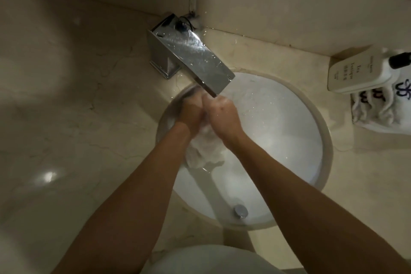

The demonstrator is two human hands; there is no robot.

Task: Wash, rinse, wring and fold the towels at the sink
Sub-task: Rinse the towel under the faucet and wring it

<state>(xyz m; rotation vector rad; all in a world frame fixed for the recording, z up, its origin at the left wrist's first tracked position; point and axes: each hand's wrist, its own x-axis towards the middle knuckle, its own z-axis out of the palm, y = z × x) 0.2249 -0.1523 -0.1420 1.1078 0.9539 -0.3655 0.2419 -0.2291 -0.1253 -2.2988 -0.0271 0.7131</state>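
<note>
Both hands — left hand (192,113), right hand (223,115) — clench the wet towel (203,151) in a tight grip beneath the faucet (195,55), over the sink (320,131) — judged wringing or rinsing.

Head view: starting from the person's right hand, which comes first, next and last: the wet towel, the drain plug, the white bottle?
From the right hand:
1. Wet towel, gripped in both hands under the faucet.
2. Drain plug, at the near side of the basin.
3. White bottle, lying on the counter far right.
</note>
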